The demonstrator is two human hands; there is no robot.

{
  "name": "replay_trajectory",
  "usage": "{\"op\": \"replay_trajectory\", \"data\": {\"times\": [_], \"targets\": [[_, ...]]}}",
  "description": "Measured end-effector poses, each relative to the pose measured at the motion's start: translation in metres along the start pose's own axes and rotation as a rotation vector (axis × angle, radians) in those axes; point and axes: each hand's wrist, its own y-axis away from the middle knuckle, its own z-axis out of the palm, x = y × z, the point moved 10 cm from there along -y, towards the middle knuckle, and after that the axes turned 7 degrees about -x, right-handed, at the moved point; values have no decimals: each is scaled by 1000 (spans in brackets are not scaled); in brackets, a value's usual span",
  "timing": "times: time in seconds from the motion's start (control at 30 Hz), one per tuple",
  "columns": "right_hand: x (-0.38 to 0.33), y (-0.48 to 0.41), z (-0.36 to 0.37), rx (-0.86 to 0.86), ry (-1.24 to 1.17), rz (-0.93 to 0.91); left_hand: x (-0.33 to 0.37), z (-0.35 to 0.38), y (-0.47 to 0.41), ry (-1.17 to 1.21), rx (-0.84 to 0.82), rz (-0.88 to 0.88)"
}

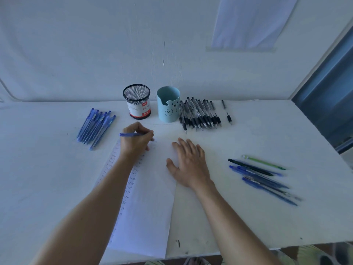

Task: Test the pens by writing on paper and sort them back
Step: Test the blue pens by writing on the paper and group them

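My left hand (136,141) grips a blue pen (128,134) with its tip down at the top of a white paper sheet (150,203). Columns of the handwritten word "test" run down the sheet's left part. My right hand (188,162) lies flat with spread fingers on the paper's right edge. A bundle of blue pens (95,127) lies at the left. Several black pens (199,114) lie in a row at the back right. A mixed pile of blue, black and green pens (261,176) lies at the right.
A black mesh pen cup (137,101) and a light blue bear cup (168,104) stand at the back by the wall. Two black pens (227,112) lie apart from the row. The white table's front edge (248,247) is near me; a window frame stands at the right.
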Motion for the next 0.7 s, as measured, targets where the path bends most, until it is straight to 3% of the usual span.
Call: {"op": "replay_trajectory", "data": {"times": [0.13,0.7], "targets": [[0,-1,2,-9,-7,-6,-6,-10,-1,-85,59,5],[0,-1,0,19,9,-4,8,3,3,-293,-3,65]]}}
